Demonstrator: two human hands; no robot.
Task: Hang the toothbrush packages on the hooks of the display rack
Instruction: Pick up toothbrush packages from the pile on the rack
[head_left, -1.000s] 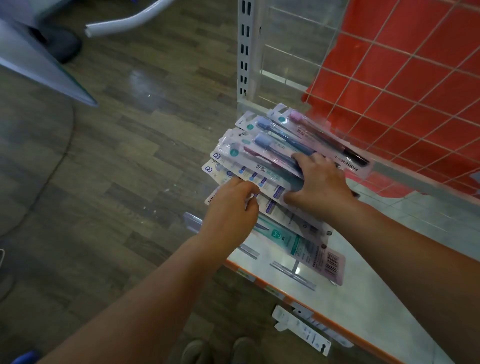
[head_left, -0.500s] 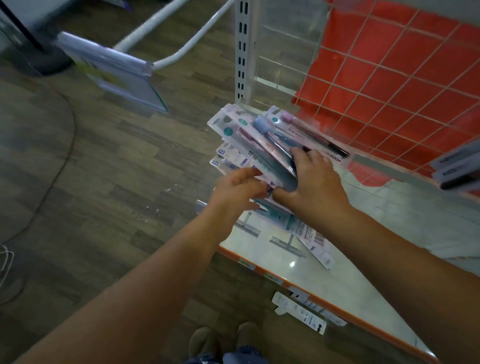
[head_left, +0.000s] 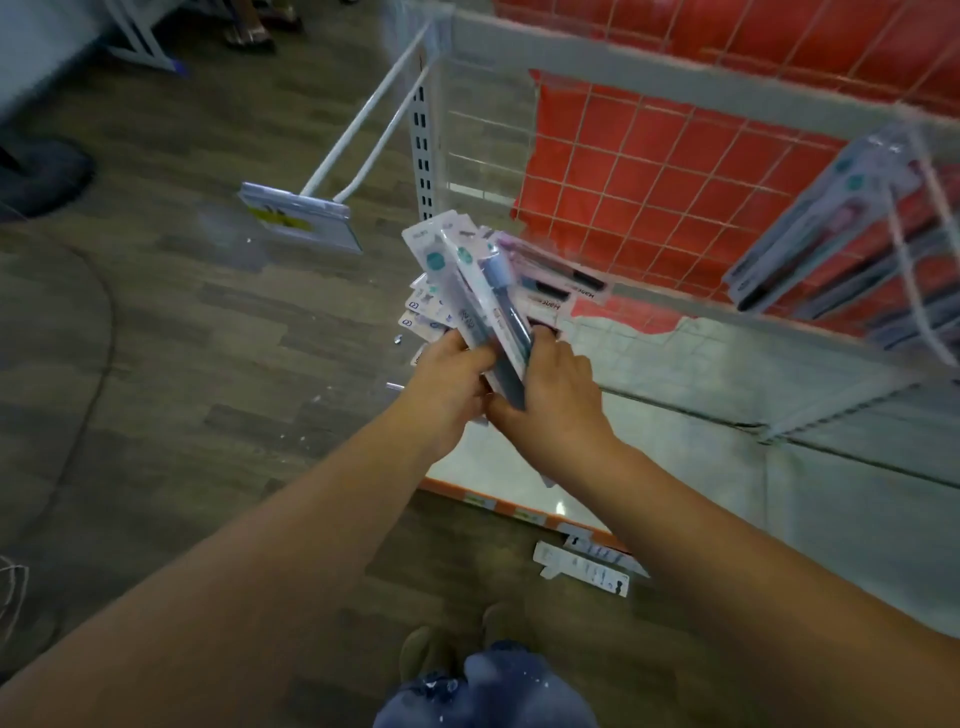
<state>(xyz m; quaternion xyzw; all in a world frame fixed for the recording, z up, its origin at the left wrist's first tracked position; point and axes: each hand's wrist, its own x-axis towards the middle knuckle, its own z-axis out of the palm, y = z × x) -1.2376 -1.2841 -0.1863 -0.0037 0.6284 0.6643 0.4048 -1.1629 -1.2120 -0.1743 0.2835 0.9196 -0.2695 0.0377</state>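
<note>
Bottom centre of the frame: the person's shoes (head_left: 457, 649) and a flat white carded package (head_left: 584, 570) lying on the grey wood-plank floor (head_left: 208, 338), just beside the orange front edge of the white base shelf (head_left: 675, 467).

Centre: both forearms converge on a fanned bundle of flat toothbrush packages, white card backs under clear plastic blisters (head_left: 470, 291). The left hand (head_left: 447, 384) curls its fingers round the lower end of the bundle from the left side; the right hand (head_left: 556, 400) wraps the same end from the right, its thumb lying under the front package. The bundle is held off the shelf, tops pointing toward the upper middle of the frame.

Handling, as a judgement: the packages look light, thin and fairly stiff along their length, but the smooth blisters are likely to slide against one another, so a fanned stack may spill. One package is best pinched by its card edges near the top, leaving the hang hole free for the hook.

Beyond, centre left: a long white wire hook with a clear price-tag holder (head_left: 301, 218) stands bare. Right edge: toothbrush packages already hung on another hook (head_left: 831, 223), before the white wire grid and red backing panel (head_left: 675, 171).
</note>
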